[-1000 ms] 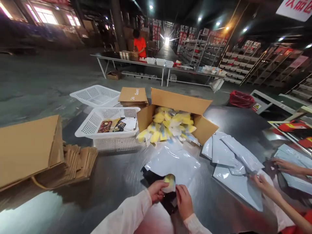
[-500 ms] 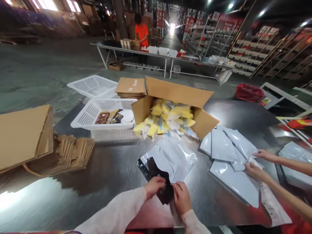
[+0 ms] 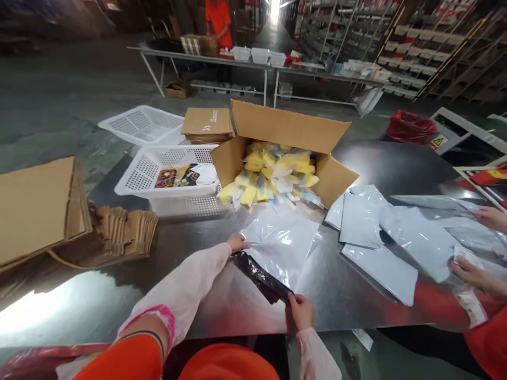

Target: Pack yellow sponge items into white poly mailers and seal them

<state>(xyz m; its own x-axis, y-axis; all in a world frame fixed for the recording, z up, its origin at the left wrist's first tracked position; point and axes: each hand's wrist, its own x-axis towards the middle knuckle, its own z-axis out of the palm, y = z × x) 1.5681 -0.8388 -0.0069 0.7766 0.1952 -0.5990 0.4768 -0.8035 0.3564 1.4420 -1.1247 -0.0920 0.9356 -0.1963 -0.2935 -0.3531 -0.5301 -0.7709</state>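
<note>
A white plastic mailing bag lies flat on the metal table, its black inner lining showing along the mouth, which faces me. My left hand is closed on the bag's left corner. My right hand pinches the other corner of the mouth. A dark item pokes out at the mouth between my hands; most of it is hidden. Just beyond the bag, an open carton holds several yellow-and-white packets.
On the left are white baskets, flattened cardboard and brown folded cartons. A co-worker's hands handle a white mailing bag at the right, beside more bags. The metal table's front edge runs before me.
My hands have moved apart to the bag's mouth corners. The dark item, earlier held between them, now lies mostly within the mouth. The co-worker has lifted a bag rightward. The view has tilted down.
</note>
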